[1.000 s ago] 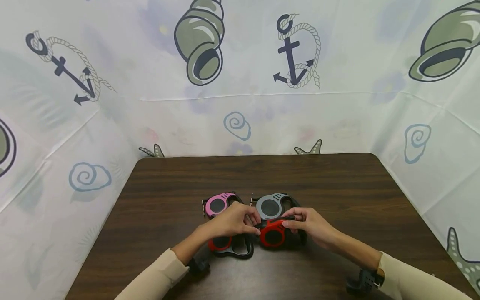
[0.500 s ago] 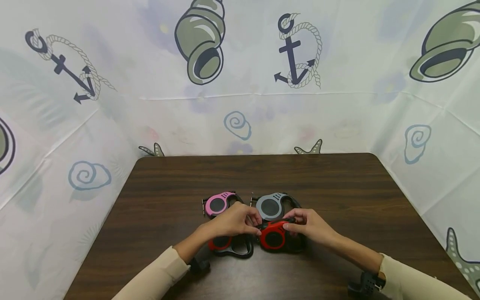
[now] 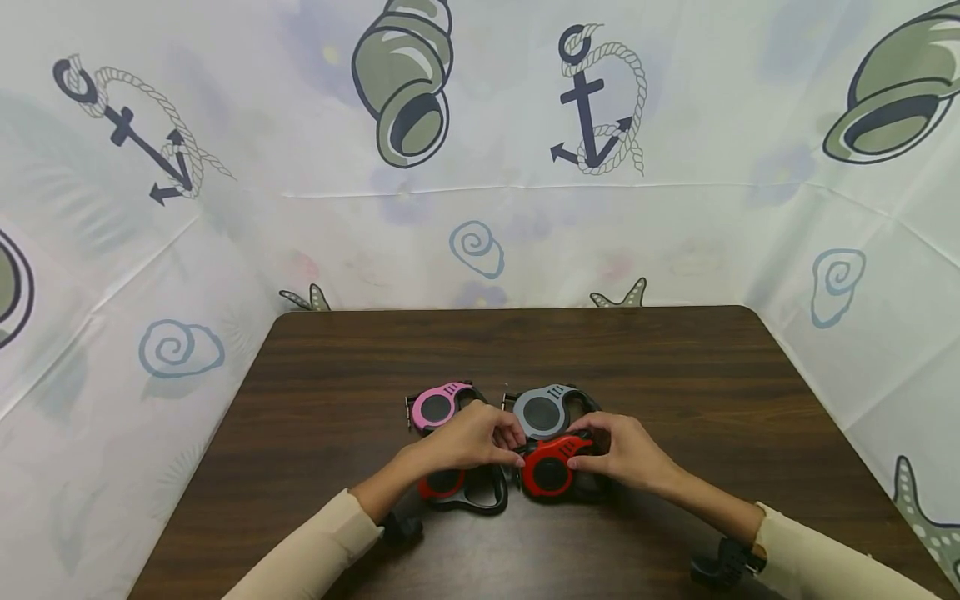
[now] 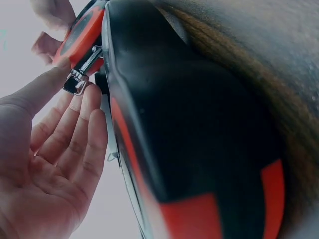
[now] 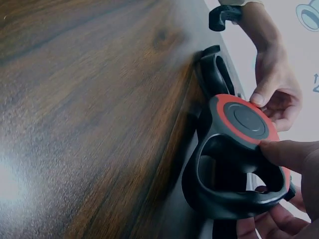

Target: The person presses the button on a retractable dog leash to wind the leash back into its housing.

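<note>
Pinched between thumb and fingers of both hands is a red and black retractable dog leash (image 3: 551,477). My left hand (image 3: 474,439) holds its left end, with the thumb and fingertips at the metal clip (image 4: 85,69) in the left wrist view. On the right, my right hand (image 3: 628,450) grips the casing near the black handle (image 5: 227,201), thumb on the face and fingers beneath. A second leash with a red ring (image 3: 442,483) lies partly hidden under the left hand. Behind the hands are a pink leash (image 3: 434,409) and a grey leash (image 3: 542,414).
A dark wooden table (image 3: 360,350) carries the leashes close together near its middle. White fabric (image 3: 510,242) printed with shells and anchors surrounds the back and sides. Each wrist wears a black camera mount (image 3: 723,562).
The held red leash has tilted slightly, showing more of its red top beside the right hand. The right fingers have shifted a little on it; the left hand and the other leashes stay put.
</note>
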The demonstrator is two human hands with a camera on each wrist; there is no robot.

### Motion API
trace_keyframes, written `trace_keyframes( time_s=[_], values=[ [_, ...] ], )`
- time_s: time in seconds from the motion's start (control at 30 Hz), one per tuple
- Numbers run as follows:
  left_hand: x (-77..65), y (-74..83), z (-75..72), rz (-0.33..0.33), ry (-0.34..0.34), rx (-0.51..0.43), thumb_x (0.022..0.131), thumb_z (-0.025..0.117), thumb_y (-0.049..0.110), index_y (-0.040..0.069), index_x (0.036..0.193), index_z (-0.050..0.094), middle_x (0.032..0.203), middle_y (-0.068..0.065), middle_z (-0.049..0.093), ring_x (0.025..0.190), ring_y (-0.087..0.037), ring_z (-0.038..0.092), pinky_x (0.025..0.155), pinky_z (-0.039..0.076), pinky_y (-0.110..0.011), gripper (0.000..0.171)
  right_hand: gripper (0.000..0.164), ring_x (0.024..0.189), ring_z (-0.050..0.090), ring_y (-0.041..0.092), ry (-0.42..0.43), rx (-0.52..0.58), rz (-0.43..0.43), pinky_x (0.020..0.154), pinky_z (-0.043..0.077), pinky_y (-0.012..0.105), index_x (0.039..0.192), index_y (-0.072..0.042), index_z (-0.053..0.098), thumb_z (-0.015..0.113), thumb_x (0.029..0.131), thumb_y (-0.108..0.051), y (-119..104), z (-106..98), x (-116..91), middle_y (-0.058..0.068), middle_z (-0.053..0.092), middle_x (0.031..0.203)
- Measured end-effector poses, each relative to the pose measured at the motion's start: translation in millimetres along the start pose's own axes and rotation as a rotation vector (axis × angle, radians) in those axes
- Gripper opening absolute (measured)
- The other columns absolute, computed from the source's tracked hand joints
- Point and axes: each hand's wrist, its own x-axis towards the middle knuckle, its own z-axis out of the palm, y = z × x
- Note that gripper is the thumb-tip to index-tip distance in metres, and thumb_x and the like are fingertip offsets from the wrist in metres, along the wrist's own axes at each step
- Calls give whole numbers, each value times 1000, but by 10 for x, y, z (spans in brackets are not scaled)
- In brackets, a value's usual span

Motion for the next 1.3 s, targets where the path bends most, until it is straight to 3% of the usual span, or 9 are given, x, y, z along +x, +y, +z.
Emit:
trace_keyframes(
  time_s=[0.27, 0.63, 1.03, 1.3],
  values=[
    [9, 4, 20, -44, -4, 83, 83, 93, 22, 15, 97, 77, 83, 9, 75, 74, 5, 66, 72, 56, -17, 22, 44, 81, 64, 7, 43, -74, -32, 70, 56, 27, 114, -12, 76, 96, 79, -29, 46, 21, -14, -5, 70, 96],
    [-1, 51, 32, -55, -24, 249, 82, 94, 28, 19, 99, 79, 84, 11, 76, 75, 5, 66, 70, 53, -18, 25, 46, 74, 61, 7, 66, -152, -59, 65, 52, 23, 110, -10, 78, 97, 76, -34, 41, 49, -35, -7, 68, 89],
    [26, 38, 72, -65, -81, 351, 83, 92, 35, 21, 101, 80, 89, 13, 77, 80, 4, 66, 72, 53, -22, 26, 41, 74, 64, 5, 119, -221, -109, 65, 53, 23, 100, -11, 78, 99, 74, -34, 68, 122, -107, -3, 66, 93],
    [16, 16, 83, -69, -101, 355, 86, 90, 34, 21, 101, 81, 89, 15, 79, 88, 2, 69, 78, 54, -25, 22, 39, 71, 64, 3, 127, -245, -110, 64, 52, 23, 98, -11, 77, 99, 74, -33, 85, 145, -145, -5, 65, 88]
  ],
)
